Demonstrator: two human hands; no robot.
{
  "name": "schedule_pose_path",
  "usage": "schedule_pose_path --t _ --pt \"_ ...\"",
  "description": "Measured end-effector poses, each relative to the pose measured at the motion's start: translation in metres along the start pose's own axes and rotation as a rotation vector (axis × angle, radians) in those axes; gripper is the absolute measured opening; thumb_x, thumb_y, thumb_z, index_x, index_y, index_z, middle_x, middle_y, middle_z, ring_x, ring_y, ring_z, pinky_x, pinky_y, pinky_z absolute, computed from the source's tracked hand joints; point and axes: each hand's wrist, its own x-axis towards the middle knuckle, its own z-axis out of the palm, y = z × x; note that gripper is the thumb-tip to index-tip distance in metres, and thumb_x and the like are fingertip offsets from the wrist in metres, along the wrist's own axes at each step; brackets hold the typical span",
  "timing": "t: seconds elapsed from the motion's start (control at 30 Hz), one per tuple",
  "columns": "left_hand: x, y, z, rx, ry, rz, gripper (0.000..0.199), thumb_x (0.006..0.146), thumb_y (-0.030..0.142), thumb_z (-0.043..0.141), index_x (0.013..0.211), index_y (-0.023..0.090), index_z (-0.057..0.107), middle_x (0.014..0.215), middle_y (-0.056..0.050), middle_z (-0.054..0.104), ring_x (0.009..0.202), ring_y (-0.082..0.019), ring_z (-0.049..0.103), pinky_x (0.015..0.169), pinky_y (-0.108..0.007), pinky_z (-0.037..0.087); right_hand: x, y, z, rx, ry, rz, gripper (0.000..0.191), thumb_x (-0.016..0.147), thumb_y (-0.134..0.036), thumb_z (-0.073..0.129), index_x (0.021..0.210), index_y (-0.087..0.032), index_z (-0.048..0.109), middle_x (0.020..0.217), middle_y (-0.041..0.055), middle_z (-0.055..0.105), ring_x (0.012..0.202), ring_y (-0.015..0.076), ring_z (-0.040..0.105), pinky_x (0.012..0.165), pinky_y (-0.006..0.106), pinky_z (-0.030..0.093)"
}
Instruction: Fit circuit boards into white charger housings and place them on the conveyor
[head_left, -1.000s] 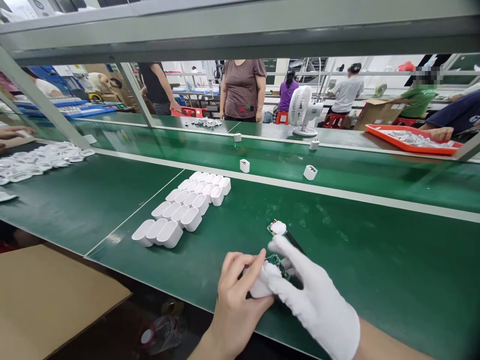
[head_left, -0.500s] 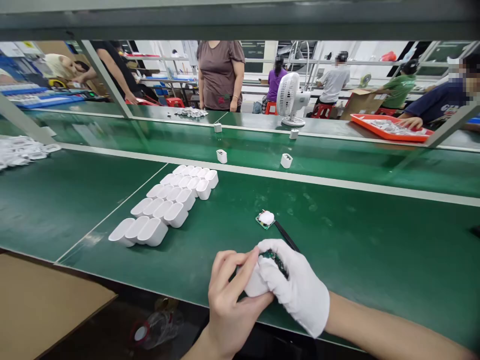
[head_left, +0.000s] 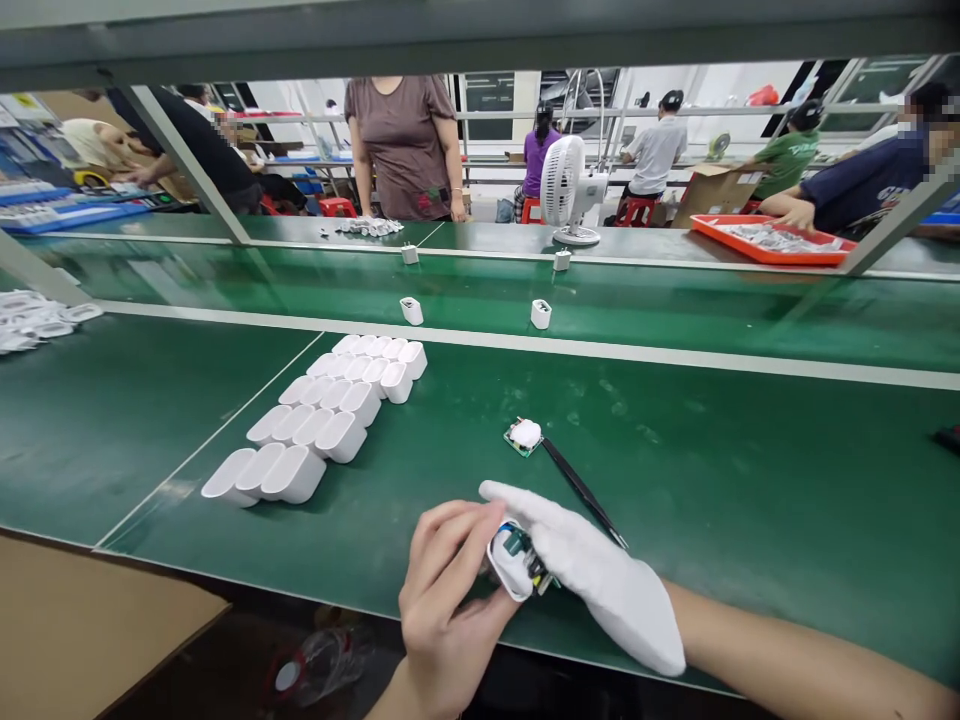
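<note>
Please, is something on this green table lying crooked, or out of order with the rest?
Mostly orderly: the white housings lie in neat rows. One loose circuit board lies alone and askew beside black tweezers. The left hand and gloved right hand hold a housing.

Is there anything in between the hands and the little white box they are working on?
Nothing visible. The bare left hand grips the white casing directly, and the gloved right hand lies against the green circuit board sticking out of it. The black tweezers and a spare board lie on the green table beyond.
</note>
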Motion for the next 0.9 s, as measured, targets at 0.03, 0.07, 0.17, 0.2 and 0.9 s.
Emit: schedule_pose_path --t 0.03,0.07,0.17,0.2,0.9 --pt "0.001 0.0 0.0 0.006 0.001 0.003 0.054 0.068 -0.004 0.072 0.118 0.014 0.06 0.097 -0.007 0.063 0.092 -0.022 0.053 0.075 -0.034 0.047 0.0 -0.001 0.0 -0.031 0.007 -0.018 0.055 0.092 -0.052 0.047 0.139 -0.024 0.042 0.131 0.0085 0.053 0.118 0.0214 0.051 0.104 0.04 0.036" --pt "0.001 0.0 0.0 0.009 0.0 -0.002 0.055 0.068 -0.004 0.072 0.118 0.014 0.06 0.096 -0.007 0.063 0.091 -0.022 0.053 0.075 -0.034 0.047 -0.001 -0.002 0.0 -0.057 0.021 -0.035 0.054 0.092 -0.051 0.046 0.139 -0.024 0.042 0.128 0.0082 0.055 0.116 0.0211 0.051 0.103 0.04 0.036" --pt "0.001 -0.001 0.001 0.008 -0.003 -0.017 0.057 0.068 -0.003 0.072 0.121 0.015 0.059 0.096 -0.007 0.064 0.091 -0.022 0.053 0.074 -0.035 0.047 -0.002 -0.003 0.0 -0.062 0.078 -0.045 0.057 0.091 -0.053 0.048 0.14 -0.024 0.041 0.112 0.0081 0.06 0.096 0.0192 0.058 0.092 0.039 0.044" --pt "0.001 -0.001 0.001 0.009 0.003 -0.009 0.058 0.068 -0.003 0.073 0.121 0.015 0.059 0.096 -0.007 0.064 0.091 -0.022 0.053 0.074 -0.035 0.047 -0.001 -0.003 0.001 -0.041 0.085 -0.042 0.059 0.089 -0.054 0.05 0.139 -0.024 0.042 0.106 0.0077 0.061 0.089 0.0181 0.058 0.088 0.038 0.045" --pt "-0.009 -0.007 -0.007 -0.384 -0.208 -0.616 0.06 0.074 0.013 0.073 0.128 0.031 0.056 0.132 -0.005 0.059 0.117 -0.026 0.058 0.097 -0.038 0.052 -0.006 -0.016 -0.004 -0.656 0.322 -0.462 0.05 0.086 -0.022 0.056 0.133 -0.034 0.046 0.141 0.0057 0.043 0.122 0.0243 0.049 0.098 0.039 0.045"
